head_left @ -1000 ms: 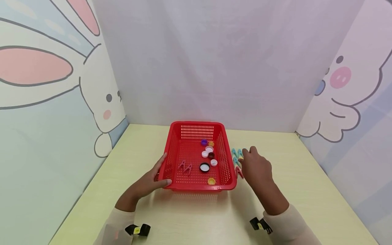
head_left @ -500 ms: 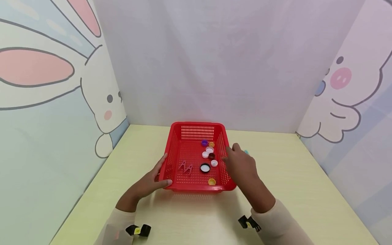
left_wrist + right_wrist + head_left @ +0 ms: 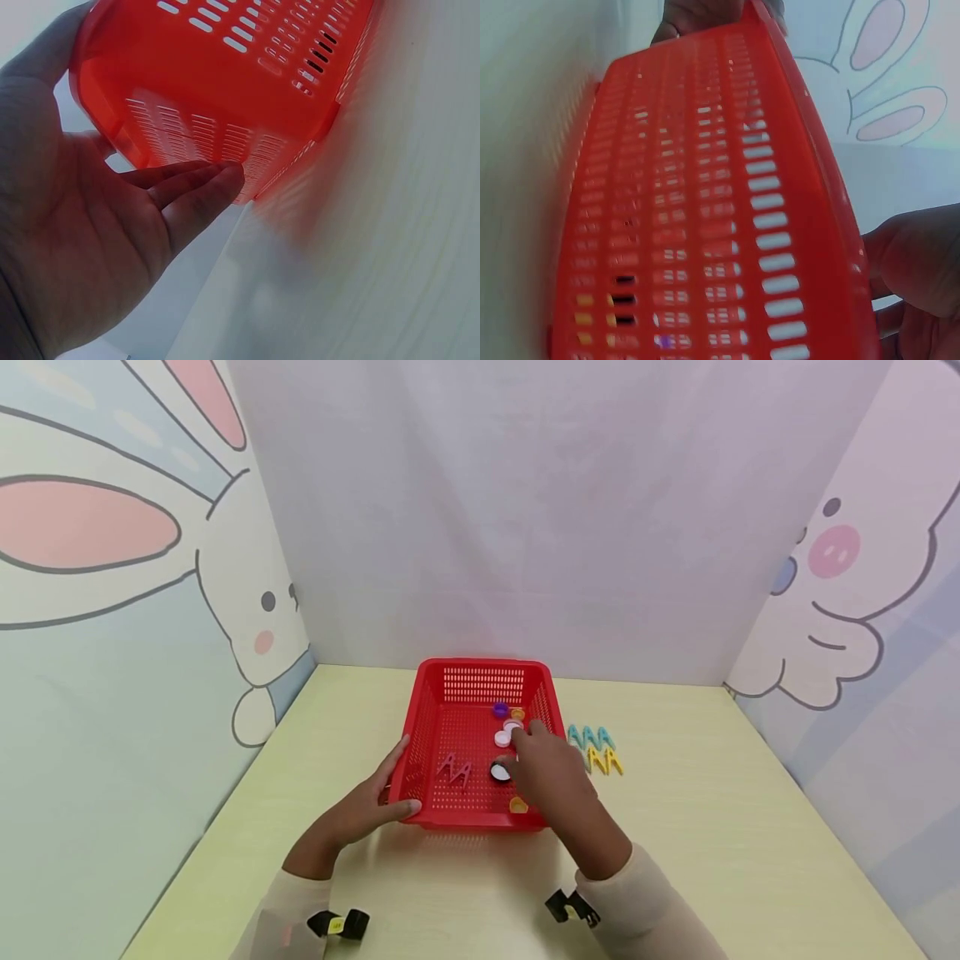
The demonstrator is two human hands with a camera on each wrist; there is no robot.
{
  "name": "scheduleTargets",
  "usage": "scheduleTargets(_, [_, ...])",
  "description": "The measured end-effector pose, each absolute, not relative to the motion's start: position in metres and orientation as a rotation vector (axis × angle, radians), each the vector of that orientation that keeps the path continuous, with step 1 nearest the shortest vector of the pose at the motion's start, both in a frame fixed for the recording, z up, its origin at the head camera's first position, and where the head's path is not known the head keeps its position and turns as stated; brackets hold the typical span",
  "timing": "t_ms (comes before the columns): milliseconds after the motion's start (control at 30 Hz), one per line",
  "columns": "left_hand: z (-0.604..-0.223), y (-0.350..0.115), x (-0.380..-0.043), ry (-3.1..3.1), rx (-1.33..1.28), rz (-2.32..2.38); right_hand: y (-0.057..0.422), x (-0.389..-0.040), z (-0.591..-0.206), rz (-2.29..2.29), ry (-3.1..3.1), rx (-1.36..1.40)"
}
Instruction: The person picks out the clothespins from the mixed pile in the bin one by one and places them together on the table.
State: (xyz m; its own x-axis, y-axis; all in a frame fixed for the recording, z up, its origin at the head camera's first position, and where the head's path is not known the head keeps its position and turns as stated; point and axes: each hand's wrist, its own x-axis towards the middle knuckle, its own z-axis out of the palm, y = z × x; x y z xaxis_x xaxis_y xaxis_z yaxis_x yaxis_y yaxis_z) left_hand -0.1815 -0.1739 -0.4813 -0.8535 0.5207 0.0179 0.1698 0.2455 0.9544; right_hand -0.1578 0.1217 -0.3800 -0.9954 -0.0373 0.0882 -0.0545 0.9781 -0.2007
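A red plastic basket [image 3: 480, 818] stands on the table. My left hand [image 3: 367, 806] grips its front left corner, thumb over the front rim; in the left wrist view the fingers [image 3: 202, 199] lie against the outer wall. My right hand [image 3: 551, 772] reaches over the right side into the basket, thumb and index finger apart above the bottle caps. A white cap [image 3: 502, 739], a purple cap [image 3: 500, 710], a black-rimmed cap [image 3: 500, 772] and a yellow cap [image 3: 518, 805] show around it; other caps are hidden under the hand. Two dark pink clothespins [image 3: 454, 768] lie left of the caps.
Right of the basket, several teal clothespins [image 3: 590, 737] stand in a row, with two yellow clothespins [image 3: 604, 761] in front. My right forearm hides part of the table [image 3: 712, 793] there. A pale curtain [image 3: 510, 527] hangs behind the table.
My right hand has moved left from the clothespins beside the basket, across its right rim, to above the caps. The yellow clothespins have come into view. My left hand keeps its place.
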Motion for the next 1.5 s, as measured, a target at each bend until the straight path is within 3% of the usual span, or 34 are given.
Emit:
scheduleTargets(267, [-0.479, -0.174, -0.180, 2.252, 0.633, 1.619, 0.102, -0.162, -0.392, 0.298, -3.058, 0.211])
scheduleTargets(933, [-0.479, -0.175, -0.180, 2.275, 0.629, 1.583, 0.078, -0.177, -0.415, 0.526, -3.179, 0.245])
scheduleTargets(1500, [-0.479, -0.177, -0.181, 2.275, 0.624, 1.577, 0.067, -0.177, -0.406, 0.507, -3.319, 0.266])
